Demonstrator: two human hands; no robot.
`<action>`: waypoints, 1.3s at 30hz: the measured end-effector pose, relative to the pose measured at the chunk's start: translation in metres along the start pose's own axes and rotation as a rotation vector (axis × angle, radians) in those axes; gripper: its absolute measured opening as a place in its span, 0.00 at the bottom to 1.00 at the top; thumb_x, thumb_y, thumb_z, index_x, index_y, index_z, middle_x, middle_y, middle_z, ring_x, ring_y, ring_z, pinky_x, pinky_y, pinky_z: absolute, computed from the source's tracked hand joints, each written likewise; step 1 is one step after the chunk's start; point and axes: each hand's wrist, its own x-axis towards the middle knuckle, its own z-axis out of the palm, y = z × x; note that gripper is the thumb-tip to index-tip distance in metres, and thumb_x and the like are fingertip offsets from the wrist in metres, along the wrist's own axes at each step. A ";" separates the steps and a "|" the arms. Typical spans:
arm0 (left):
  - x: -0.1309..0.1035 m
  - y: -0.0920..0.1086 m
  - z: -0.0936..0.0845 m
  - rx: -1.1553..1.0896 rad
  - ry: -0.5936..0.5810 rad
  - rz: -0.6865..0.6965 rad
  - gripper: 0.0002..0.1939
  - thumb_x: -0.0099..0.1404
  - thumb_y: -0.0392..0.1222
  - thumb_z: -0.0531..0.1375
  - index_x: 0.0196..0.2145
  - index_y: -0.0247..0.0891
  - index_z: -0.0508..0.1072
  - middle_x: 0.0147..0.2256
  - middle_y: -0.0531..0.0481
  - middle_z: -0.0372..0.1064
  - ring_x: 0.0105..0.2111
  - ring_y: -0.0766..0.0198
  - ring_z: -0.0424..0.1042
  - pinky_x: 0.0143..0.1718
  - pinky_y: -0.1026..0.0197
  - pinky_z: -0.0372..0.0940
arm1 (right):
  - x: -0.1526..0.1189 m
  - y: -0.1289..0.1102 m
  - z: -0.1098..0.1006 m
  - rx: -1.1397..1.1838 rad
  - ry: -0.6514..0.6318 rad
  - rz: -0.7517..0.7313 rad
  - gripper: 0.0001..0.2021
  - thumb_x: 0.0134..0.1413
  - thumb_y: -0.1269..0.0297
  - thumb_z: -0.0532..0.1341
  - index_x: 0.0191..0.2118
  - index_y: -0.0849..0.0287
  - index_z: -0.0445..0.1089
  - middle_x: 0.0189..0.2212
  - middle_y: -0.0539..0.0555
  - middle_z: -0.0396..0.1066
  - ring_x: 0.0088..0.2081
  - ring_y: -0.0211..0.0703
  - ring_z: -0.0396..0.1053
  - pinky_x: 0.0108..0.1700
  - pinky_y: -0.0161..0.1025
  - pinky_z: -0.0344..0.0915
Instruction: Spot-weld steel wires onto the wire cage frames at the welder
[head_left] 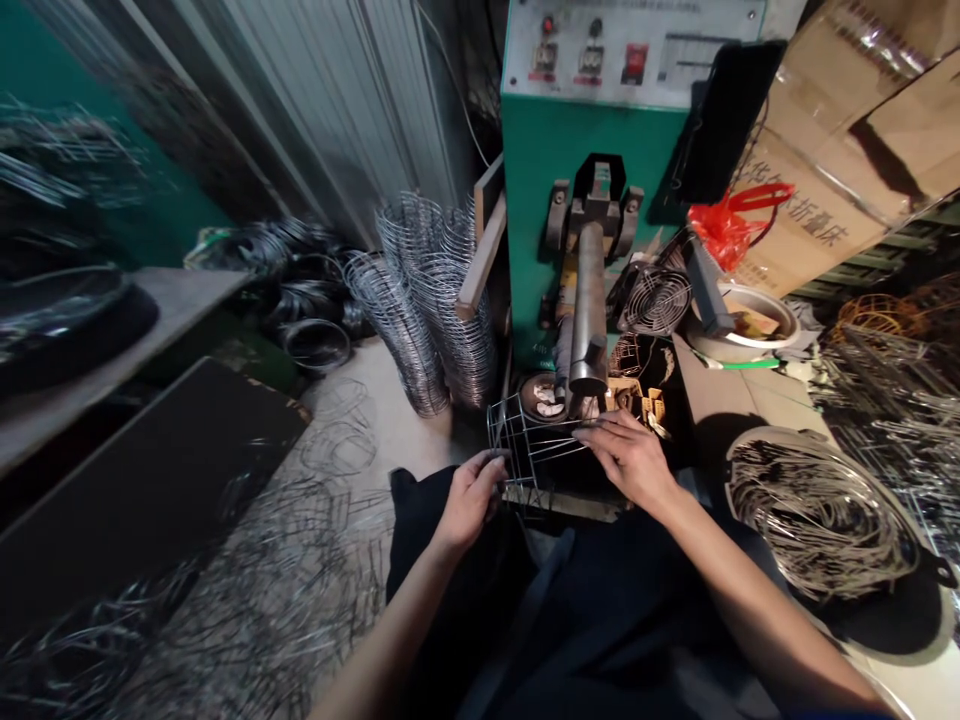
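Observation:
A small wire frame (517, 440), made of thin metal rods with a cage-like end, lies across the front of the machine. My left hand (471, 497) is closed on the cage end, thumb against the fingers. At the other end, my right hand (626, 455) pinches the long wires, its fingertips just under the machine's thick metal arm (590, 310). The tip below this arm is partly hidden by my right fingers. Behind stands the green spot-welding machine (536, 200) with its control panel (634, 50).
Stacked wire rings (435, 300) stand left of the machine, beside a wooden bar (484, 255). A basin of bent wires (821, 510) is at the right. A small fan (656, 298) and a white bowl (784, 325) sit behind it. Loose wire pieces (277, 590) cover the left floor.

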 end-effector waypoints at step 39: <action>0.067 -0.019 -0.035 0.023 -0.047 -0.019 0.29 0.52 0.51 0.71 0.49 0.35 0.71 0.37 0.45 0.74 0.33 0.63 0.73 0.30 0.65 0.66 | -0.066 0.063 -0.022 0.228 0.268 0.789 0.17 0.56 0.49 0.62 0.38 0.59 0.77 0.35 0.53 0.78 0.38 0.46 0.73 0.43 0.40 0.68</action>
